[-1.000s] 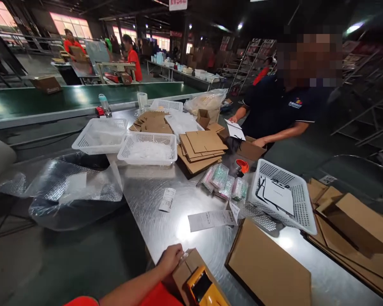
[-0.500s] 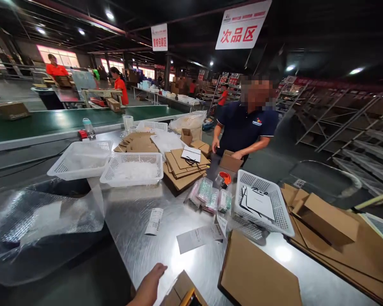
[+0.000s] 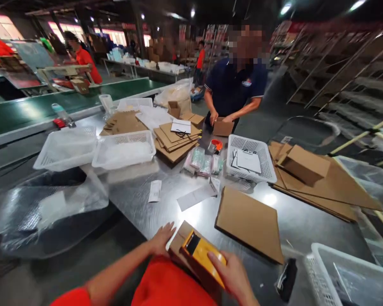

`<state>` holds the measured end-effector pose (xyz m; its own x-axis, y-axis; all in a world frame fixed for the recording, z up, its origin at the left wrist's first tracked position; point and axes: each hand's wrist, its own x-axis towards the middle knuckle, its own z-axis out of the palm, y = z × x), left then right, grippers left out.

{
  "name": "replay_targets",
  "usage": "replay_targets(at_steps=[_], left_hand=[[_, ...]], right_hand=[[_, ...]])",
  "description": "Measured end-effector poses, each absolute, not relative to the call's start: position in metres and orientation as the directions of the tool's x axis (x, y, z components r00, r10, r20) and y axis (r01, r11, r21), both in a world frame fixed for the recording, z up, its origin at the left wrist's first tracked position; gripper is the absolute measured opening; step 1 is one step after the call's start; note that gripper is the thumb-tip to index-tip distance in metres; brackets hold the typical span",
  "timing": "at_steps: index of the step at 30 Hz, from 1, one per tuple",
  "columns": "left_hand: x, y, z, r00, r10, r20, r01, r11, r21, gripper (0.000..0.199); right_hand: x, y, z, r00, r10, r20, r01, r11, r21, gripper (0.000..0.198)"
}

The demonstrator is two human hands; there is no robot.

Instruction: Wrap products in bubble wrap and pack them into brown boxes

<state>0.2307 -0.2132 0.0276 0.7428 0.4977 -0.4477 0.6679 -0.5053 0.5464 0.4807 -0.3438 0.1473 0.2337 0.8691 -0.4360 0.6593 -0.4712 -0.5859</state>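
Observation:
A brown cardboard box (image 3: 185, 228) lies at the near edge of the metal table, close to my body. Beside its left end is my left hand (image 3: 163, 239), fingers stretched out against or next to the box; the contact is partly hidden. My right hand (image 3: 231, 272) is closed around a yellow handheld device (image 3: 204, 254) with a dark window at its far end. That device rests on or just over the top of the box. Its exact kind is unclear.
A flat cardboard piece (image 3: 249, 221) lies right of the box. Paper slips (image 3: 196, 197), bubble-wrapped packs (image 3: 198, 159), an orange tape dispenser (image 3: 215, 146) and a white basket (image 3: 268, 168) lie beyond. Across the table a co-worker (image 3: 234, 85) handles a small carton (image 3: 223, 127).
The view has tilted down, showing more of my arms and the box. My left hand has come against or close to the box's left end. The co-worker's hands are both at the small carton.

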Motion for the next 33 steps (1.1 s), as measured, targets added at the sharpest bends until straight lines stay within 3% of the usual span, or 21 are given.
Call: replay_targets(at_steps=[3, 6, 12, 16, 21, 26, 33], left_hand=[[0.23, -0.199, 0.049, 0.791, 0.454, -0.41, 0.605, -0.48, 0.635, 0.155], [0.245, -0.191, 0.071, 0.884, 0.33, -0.33, 0.467, -0.638, 0.613, 0.16], [0.264, -0.193, 0.09, 0.937, 0.271, -0.221, 0.347, -0.8, 0.489, 0.129], [0.264, -0.189, 0.094, 0.937, 0.261, -0.232, 0.34, -0.834, 0.435, 0.121], [0.263, -0.184, 0.092, 0.938, 0.252, -0.237, 0.334, -0.839, 0.43, 0.104], [0.267, -0.185, 0.095, 0.935, 0.242, -0.261, 0.334, -0.849, 0.41, 0.112], [0.252, -0.165, 0.102, 0.902, 0.26, -0.345, 0.385, -0.847, 0.367, 0.123]], right_hand=[[0.481, -0.338, 0.153, 0.201, 0.856, -0.477, 0.673, -0.474, -0.567, 0.062], [0.481, -0.336, 0.156, 0.183, 0.842, -0.508, 0.701, -0.474, -0.532, 0.059], [0.477, -0.329, 0.165, 0.173, 0.825, -0.538, 0.711, -0.482, -0.511, 0.054], [0.499, -0.345, 0.165, 0.129, 0.821, -0.557, 0.65, -0.494, -0.577, 0.055], [0.56, -0.411, 0.138, 0.191, 0.811, -0.553, 0.63, -0.533, -0.564, 0.059], [0.578, -0.45, 0.108, 0.286, 0.822, -0.492, 0.52, -0.564, -0.641, 0.056], [0.556, -0.431, 0.091, 0.237, 0.853, -0.465, 0.489, -0.518, -0.702, 0.059]])
